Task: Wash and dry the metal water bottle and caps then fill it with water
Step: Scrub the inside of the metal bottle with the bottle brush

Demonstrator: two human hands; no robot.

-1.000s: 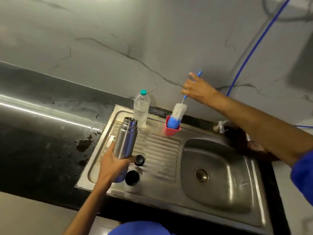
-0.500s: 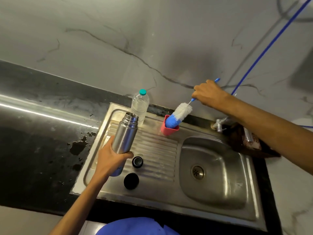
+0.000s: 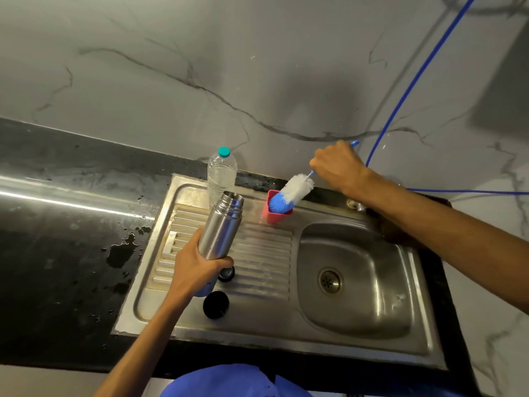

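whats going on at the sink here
A person stands at a steel sink. The left hand holds an open metal bottle over the drainboard, and the right hand grips a bottle brush whose blue tip sits in a pink cup. Two black caps lie on the drainboard.

No legible text, only a blurred mark low on the metal bottle (image 3: 220, 224).

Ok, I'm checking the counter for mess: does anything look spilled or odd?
Yes: water is spilled in dark puddles and droplets on the black counter, left of the sink's drainboard. Nothing else looks knocked over; the plastic bottle stands upright.
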